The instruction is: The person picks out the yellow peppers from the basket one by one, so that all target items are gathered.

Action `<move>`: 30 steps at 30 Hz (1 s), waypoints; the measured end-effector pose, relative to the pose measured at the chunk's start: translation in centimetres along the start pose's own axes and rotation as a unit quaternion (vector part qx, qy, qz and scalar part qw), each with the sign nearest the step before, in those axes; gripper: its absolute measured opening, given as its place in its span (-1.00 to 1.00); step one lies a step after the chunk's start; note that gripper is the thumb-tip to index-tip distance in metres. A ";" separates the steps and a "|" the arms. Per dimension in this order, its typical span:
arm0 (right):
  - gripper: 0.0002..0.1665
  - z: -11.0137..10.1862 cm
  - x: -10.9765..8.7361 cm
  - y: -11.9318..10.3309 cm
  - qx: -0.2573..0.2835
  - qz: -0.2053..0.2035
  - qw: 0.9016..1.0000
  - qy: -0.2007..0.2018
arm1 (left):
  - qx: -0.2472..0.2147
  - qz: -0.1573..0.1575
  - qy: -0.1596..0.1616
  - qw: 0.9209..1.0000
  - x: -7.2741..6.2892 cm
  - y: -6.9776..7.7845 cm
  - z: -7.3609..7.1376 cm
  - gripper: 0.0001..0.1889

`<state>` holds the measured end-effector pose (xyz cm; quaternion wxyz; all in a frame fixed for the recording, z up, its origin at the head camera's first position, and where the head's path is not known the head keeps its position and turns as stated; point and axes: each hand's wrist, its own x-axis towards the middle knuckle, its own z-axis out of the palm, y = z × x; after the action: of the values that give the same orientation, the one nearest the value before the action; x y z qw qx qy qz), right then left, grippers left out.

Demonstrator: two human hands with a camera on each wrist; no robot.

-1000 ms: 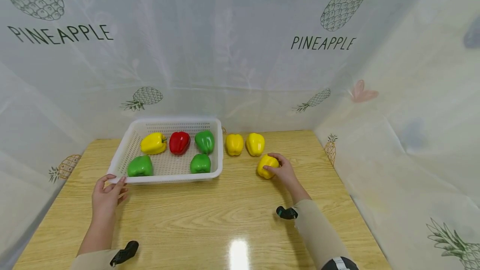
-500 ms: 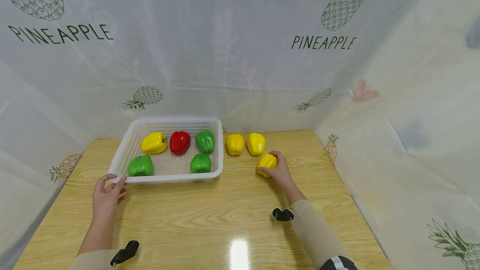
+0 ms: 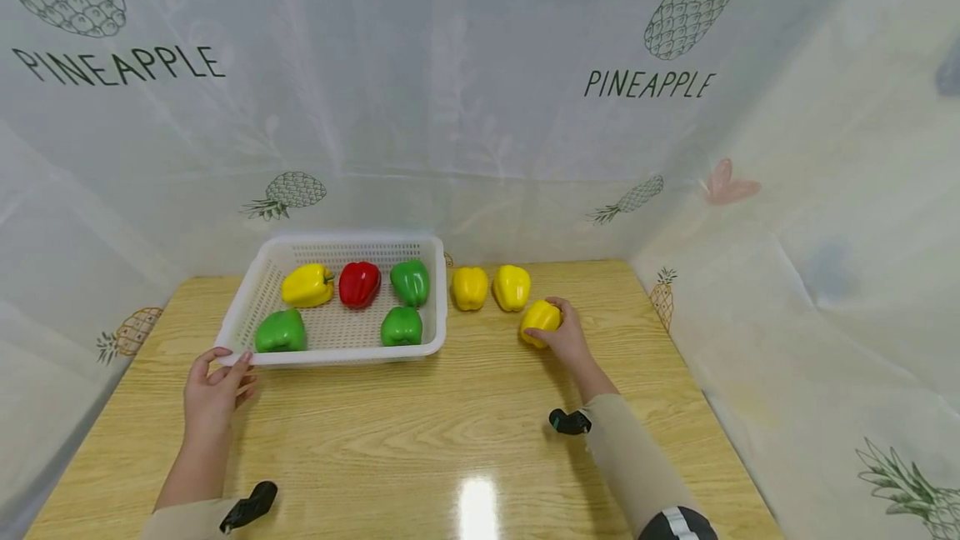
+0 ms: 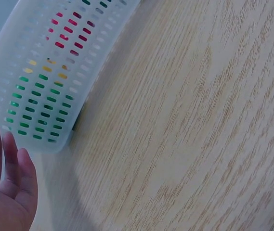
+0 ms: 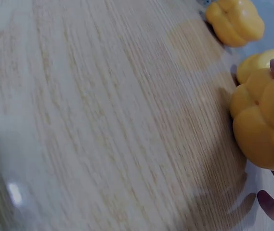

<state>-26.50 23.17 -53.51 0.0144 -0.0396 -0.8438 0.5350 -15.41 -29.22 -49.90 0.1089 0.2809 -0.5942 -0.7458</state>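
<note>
My right hand (image 3: 567, 340) grips a yellow bell pepper (image 3: 540, 323) between thumb and fingers, to the right of the basket. In the right wrist view that bell pepper (image 5: 264, 120) fills the right edge, its lobed underside showing, with fingers at its top and bottom. My left hand (image 3: 212, 394) holds the near left corner of a white plastic basket (image 3: 337, 358) at its rim. Inside the basket lie a yellow bell pepper (image 3: 307, 286), a red one and several green ones. The left wrist view shows the fingers (image 4: 10, 166) beside the slotted basket wall.
Two more yellow bell peppers (image 3: 469, 288) stand side by side right of the basket, near the back edge of the wooden table (image 3: 390, 440). A pineapple-print sheet (image 3: 480, 107) hangs behind and along the sides.
My right hand and its yellow bell pepper have shifted slightly away from me and a little to the right. The left hand and basket stay in place.
</note>
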 end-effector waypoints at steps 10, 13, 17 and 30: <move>-0.12 -0.9 0.9 0.0 -0.037 0.023 0.999 0.015 | -0.005 0.009 0.001 1.000 0.0 -0.1 0.0 -0.69; -0.13 -1.2 1.1 -0.2 -0.049 0.026 0.998 0.014 | -0.006 0.009 0.001 1.000 0.1 -0.1 0.0 -0.67; -0.13 -1.5 1.5 -0.2 -0.059 0.028 0.998 0.012 | -0.006 0.008 0.000 1.000 0.1 -0.1 -0.1 -0.66; -0.14 -2.7 3.1 0.1 -0.080 0.018 0.996 -0.022 | -0.004 0.003 -0.002 1.000 0.2 -0.2 -0.1 -0.66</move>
<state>-29.40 25.92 -52.52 -0.0164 -0.0439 -0.8832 0.4666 -15.47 -29.35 -50.20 0.1109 0.2771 -0.5922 -0.7485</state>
